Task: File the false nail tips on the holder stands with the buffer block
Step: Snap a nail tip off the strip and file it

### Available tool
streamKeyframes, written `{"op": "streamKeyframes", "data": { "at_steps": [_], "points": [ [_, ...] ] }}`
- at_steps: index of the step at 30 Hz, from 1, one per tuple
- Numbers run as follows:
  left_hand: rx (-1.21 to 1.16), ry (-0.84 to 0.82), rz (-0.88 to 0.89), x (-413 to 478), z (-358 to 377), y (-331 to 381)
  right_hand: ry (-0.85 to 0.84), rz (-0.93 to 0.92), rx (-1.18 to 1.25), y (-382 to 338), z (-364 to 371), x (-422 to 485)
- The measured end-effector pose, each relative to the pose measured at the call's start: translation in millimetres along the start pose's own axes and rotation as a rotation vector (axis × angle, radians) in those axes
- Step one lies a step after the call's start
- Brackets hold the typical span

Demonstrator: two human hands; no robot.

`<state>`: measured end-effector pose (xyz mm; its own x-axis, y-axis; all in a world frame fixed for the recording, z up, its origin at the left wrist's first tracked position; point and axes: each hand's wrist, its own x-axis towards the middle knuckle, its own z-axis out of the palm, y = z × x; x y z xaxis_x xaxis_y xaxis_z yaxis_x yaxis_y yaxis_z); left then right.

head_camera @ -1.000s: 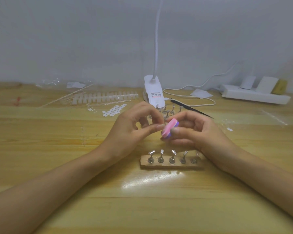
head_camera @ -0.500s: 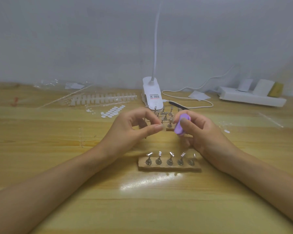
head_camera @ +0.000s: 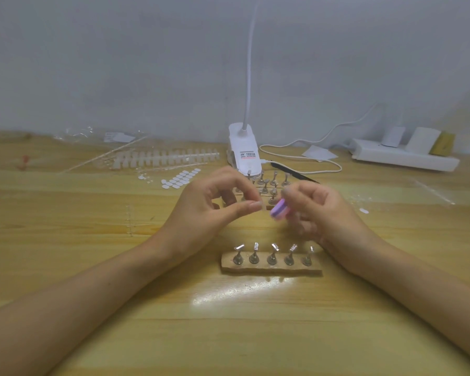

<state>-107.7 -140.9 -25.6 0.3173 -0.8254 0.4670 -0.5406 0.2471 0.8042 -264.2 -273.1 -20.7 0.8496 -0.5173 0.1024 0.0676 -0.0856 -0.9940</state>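
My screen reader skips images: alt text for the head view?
A right hand grips a purple buffer block beside a left hand whose thumb and forefinger meet, over a wooden table. Five holder stands sit in a strip nearer the camera.

Left forearm (head_camera: 92, 294) and right forearm (head_camera: 418, 289) angle inward; left hand (head_camera: 206, 213) curls, thumb and forefinger tips meeting in a pinch, its contents too small to tell; right hand (head_camera: 320, 210), blurred, grips the buffer block (head_camera: 279, 210) just beside that pinch, fingers curled beneath
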Motion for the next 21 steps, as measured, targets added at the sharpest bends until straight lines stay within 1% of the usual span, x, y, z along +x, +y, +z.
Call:
{"op": "streamKeyframes", "data": {
  "at_steps": [2, 3, 5, 6, 9, 12, 14, 16, 19, 21],
  "points": [
    [0.016, 0.000, -0.001, 0.1, 0.3, 0.1, -0.079, -0.034, -0.067, 0.4, 4.6, -1.5],
    [0.012, -0.014, 0.001, -0.4, 0.6, 0.6, -0.050, -0.030, -0.053, 1.1, 4.6, -0.9],
    [0.005, -0.028, 0.014, -0.8, 0.8, 1.5, 0.067, 0.004, 0.028, 1.2, 0.8, 0.7],
    [0.007, -0.018, 0.016, -0.9, 0.6, 1.5, 0.073, 0.011, 0.026, 0.7, -0.3, 0.9],
    [0.015, 0.003, 0.007, -0.8, -0.1, 1.2, -0.043, 0.001, -0.101, 0.5, 4.0, -0.5],
    [0.020, 0.001, 0.019, -0.7, 0.7, 0.5, 0.058, 0.008, -0.018, 1.5, 1.7, 0.2],
    [0.030, 0.017, 0.026, -0.8, 0.5, 0.3, 0.021, 0.010, -0.038, 0.4, 2.3, -0.6],
    [0.034, -0.001, 0.048, -0.9, 1.4, 0.9, -0.016, -0.011, -0.062, 0.1, 5.9, -0.8],
    [0.021, -0.029, 0.081, -0.9, 2.6, 1.8, 0.103, 0.003, 0.046, 0.7, 2.3, 1.2],
    [0.026, -0.018, 0.075, -1.3, 2.2, 1.2, 0.021, 0.015, -0.033, -0.6, 4.6, -0.1]
  ]
}}
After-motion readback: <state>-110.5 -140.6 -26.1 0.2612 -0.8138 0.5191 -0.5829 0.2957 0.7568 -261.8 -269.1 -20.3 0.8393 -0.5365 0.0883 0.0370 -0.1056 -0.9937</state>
